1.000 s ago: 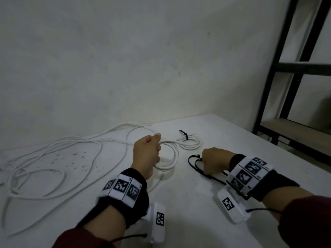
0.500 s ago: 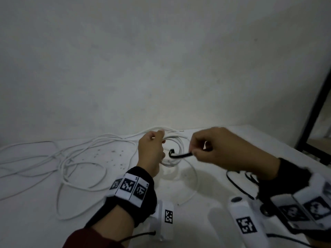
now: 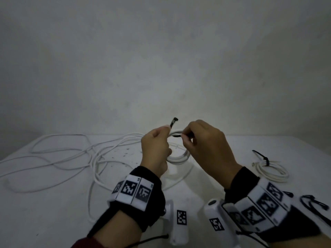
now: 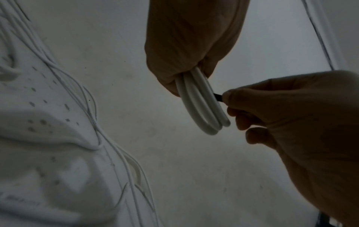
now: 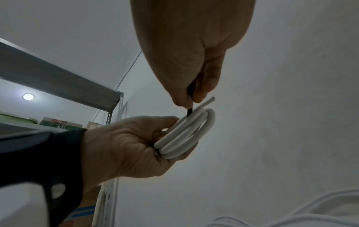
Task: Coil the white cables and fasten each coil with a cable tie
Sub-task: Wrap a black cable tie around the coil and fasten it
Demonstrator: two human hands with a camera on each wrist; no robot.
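My left hand (image 3: 161,138) grips a small coil of white cable (image 3: 179,156) and holds it above the table. A black cable tie (image 3: 174,121) lies against the coil's top, its head end sticking up beside my left thumb. My right hand (image 3: 186,138) pinches the tie's other end just right of the coil. In the left wrist view the coil (image 4: 202,104) hangs from my fingers, and the right hand (image 4: 291,115) holds the tie (image 4: 217,97) against it. The right wrist view shows the tie (image 5: 189,112) running from my fingertips behind the coil (image 5: 186,135).
Loose white cables (image 3: 71,154) sprawl over the left of the white table (image 3: 223,176). A tied coil (image 3: 272,169) lies at the right. Spare black ties (image 3: 311,204) lie by my right wrist. A metal shelf (image 5: 58,79) stands to the right.
My right hand picked a black tie off the table and carried it left to the coil. Both hands have risen, and the tie now lies against the coil.
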